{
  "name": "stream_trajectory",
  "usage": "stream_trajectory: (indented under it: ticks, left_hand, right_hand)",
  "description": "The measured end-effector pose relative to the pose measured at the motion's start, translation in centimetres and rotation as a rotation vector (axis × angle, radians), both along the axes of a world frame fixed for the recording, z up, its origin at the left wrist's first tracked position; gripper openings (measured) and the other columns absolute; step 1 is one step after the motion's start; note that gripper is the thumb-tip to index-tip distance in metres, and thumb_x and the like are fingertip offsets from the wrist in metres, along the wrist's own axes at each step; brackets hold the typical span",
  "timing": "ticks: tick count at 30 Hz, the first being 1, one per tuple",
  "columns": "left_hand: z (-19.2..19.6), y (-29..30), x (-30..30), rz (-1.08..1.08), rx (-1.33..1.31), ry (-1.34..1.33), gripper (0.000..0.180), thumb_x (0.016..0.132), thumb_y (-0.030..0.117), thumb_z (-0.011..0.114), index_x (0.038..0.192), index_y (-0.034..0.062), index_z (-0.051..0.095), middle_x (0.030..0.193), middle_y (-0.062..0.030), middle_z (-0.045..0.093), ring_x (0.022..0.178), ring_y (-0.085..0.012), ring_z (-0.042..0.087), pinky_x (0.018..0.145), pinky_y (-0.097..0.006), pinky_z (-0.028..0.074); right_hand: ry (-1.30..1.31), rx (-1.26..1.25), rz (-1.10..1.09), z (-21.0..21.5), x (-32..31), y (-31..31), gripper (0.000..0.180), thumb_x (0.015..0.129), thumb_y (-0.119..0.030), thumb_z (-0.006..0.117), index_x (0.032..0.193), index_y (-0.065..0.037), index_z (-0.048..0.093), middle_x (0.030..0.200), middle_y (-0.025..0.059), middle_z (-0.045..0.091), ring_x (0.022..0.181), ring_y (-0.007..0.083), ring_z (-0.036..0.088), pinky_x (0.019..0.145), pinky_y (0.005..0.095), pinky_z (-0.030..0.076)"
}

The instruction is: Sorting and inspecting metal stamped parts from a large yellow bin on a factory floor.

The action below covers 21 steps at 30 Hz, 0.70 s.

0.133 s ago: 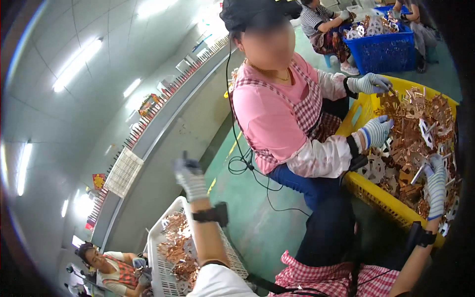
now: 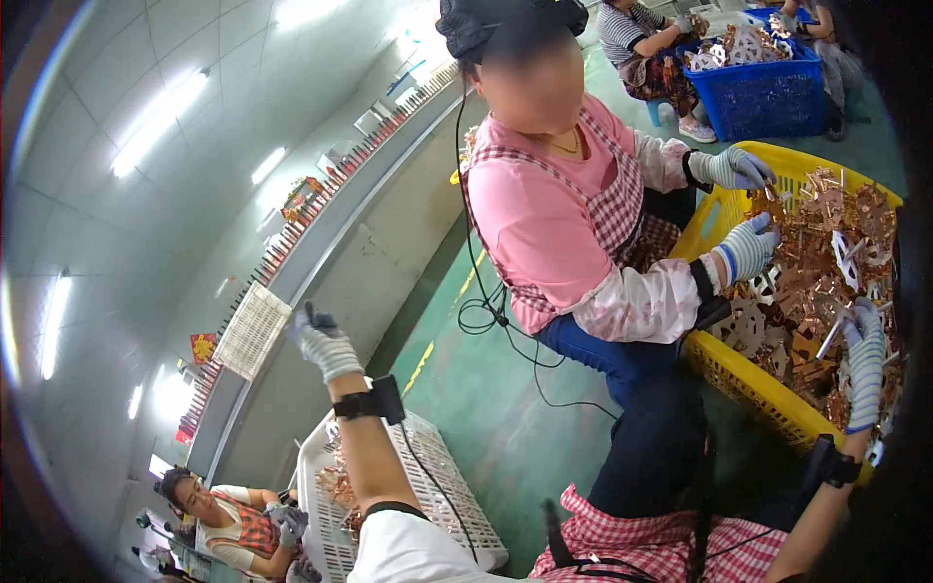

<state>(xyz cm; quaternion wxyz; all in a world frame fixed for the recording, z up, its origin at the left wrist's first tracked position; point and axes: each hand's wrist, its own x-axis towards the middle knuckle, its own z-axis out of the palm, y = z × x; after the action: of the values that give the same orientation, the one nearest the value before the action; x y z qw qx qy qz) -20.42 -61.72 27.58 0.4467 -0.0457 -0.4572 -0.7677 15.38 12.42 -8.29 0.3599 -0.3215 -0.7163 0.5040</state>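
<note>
My left hand [image 2: 328, 348], in a pale striped glove with grey fingertips, is raised at the end of my outstretched arm, beyond the white basket [image 2: 442, 466]. Its fingers are apart and nothing shows in them. On the right, my gloved right hand [image 2: 865, 364] reaches over the yellow basket [image 2: 753, 389], onto a heap of copper-coloured stamped metal parts [image 2: 812, 243]. Its fingers curl down among the parts; what they grip is hidden. Beside its thumb shows a silver metal pin [image 2: 832, 333]. More copper parts [image 2: 338, 483] lie in the white basket, partly behind my forearm.
Across from me a person in pink [image 2: 539, 223] sits with both gloved hands [image 2: 746, 248] at the same yellow basket. Another person [image 2: 248, 530] works at lower left. A blue basket of parts [image 2: 758, 97] and seated people are behind. Black cable [image 2: 501, 321] lies on the green floor.
My left hand has swung left and slightly up, its forearm now crossing the white basket's parts. My right hand stays at the yellow basket. The whole view has shifted slightly.
</note>
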Motion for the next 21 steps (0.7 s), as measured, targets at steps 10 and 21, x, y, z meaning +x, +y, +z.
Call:
stream_trajectory:
  ticks: [10, 21]
  left_hand:
    - [0.5, -10.9, -3.2, 0.259, 0.082, -0.041, 0.006, 0.081, 0.01, 0.059, 0.081, 0.0056, 0.055, 0.064, -0.0048, 0.059, 0.041, -0.0107, 0.047, 0.036, -0.022, 0.039]
    - [6.8, -16.9, -0.6, 0.279, -0.031, -0.269, 0.009, 0.084, 0.015, 0.055, 0.085, 0.0058, 0.056, 0.066, -0.0045, 0.061, 0.042, -0.0115, 0.049, 0.035, -0.024, 0.04]
  right_hand:
    - [0.113, 0.142, 0.05, -4.7, 1.7, 5.6, 0.044, 0.088, 0.01, 0.044, 0.129, -0.004, 0.046, 0.121, 0.0069, 0.051, 0.101, 0.0148, 0.053, 0.088, 0.0257, 0.044]
    - [0.083, 0.517, 0.04, -5.6, -0.7, 4.6, 0.043, 0.083, 0.014, 0.047, 0.122, -0.004, 0.05, 0.126, 0.0052, 0.046, 0.099, 0.0162, 0.055, 0.086, 0.0284, 0.046]
